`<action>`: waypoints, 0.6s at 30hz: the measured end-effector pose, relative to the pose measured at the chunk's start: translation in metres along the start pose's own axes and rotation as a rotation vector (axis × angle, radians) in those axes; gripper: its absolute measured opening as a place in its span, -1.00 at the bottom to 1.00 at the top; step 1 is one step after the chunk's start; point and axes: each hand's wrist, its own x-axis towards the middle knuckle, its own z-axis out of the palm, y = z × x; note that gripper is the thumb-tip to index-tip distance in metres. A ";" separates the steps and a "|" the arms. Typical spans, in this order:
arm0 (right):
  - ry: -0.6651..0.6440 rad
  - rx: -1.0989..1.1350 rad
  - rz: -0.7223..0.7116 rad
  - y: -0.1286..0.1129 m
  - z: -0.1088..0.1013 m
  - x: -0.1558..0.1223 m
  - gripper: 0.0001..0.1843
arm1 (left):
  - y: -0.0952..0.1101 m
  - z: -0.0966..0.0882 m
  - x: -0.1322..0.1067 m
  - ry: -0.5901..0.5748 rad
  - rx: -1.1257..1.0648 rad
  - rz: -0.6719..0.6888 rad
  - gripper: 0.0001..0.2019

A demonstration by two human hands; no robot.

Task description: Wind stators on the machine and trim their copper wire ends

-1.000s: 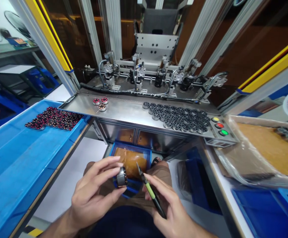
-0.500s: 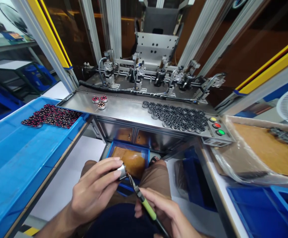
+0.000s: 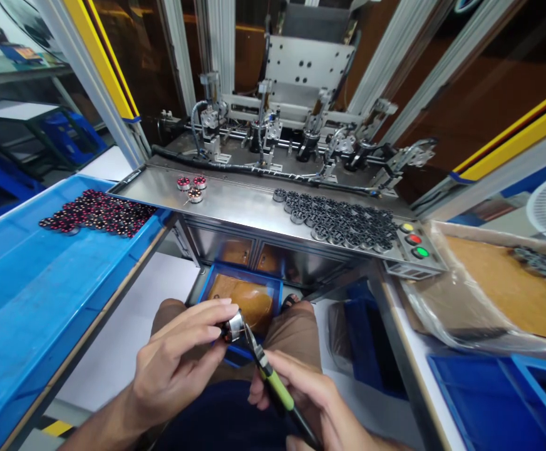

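Observation:
My left hand (image 3: 179, 366) pinches a small round metal motor part (image 3: 233, 326) between thumb and fingers, low over my lap. My right hand (image 3: 308, 401) grips green-handled tweezers (image 3: 273, 382), and their dark tip touches the part's right side. On the steel shelf (image 3: 240, 210) ahead lie three red-wound stators (image 3: 191, 187) at the left and a pile of several dark ring-shaped parts (image 3: 343, 222) at the right.
A blue tray (image 3: 29, 282) at the left holds several red-wound stators (image 3: 97, 213). Yellow, red and green buttons (image 3: 414, 239) sit at the shelf's right end. A plastic-lined box (image 3: 503, 288) stands at the right, blue bins (image 3: 498, 401) below it, and the machine's fixtures (image 3: 292, 134) stand behind the shelf.
My right hand has brought the tweezers in from the right until the tip meets the part. My left hand has turned the part slightly and stayed in place.

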 end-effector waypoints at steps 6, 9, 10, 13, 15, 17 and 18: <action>0.011 -0.018 0.003 0.006 0.001 -0.001 -0.33 | 0.000 -0.002 0.000 0.012 0.017 0.001 -0.35; 0.027 -0.055 0.016 0.006 0.002 0.000 -0.28 | 0.000 -0.002 -0.001 0.011 0.026 -0.011 -0.35; 0.034 -0.072 0.038 0.006 0.002 0.001 -0.27 | -0.001 -0.001 -0.001 0.013 0.027 -0.015 -0.35; 0.051 -0.163 0.110 0.002 0.004 0.005 -0.25 | -0.002 0.000 -0.002 0.010 0.026 -0.024 -0.34; 0.071 -0.225 0.140 0.001 0.005 0.006 -0.27 | -0.002 0.000 -0.002 0.010 0.032 -0.028 -0.35; 0.132 -0.224 0.154 0.001 0.005 0.005 -0.27 | -0.002 0.001 -0.001 0.014 0.050 -0.020 -0.35; 0.168 -0.203 0.161 0.002 0.004 0.003 -0.27 | -0.002 0.001 0.000 0.011 0.062 -0.012 -0.35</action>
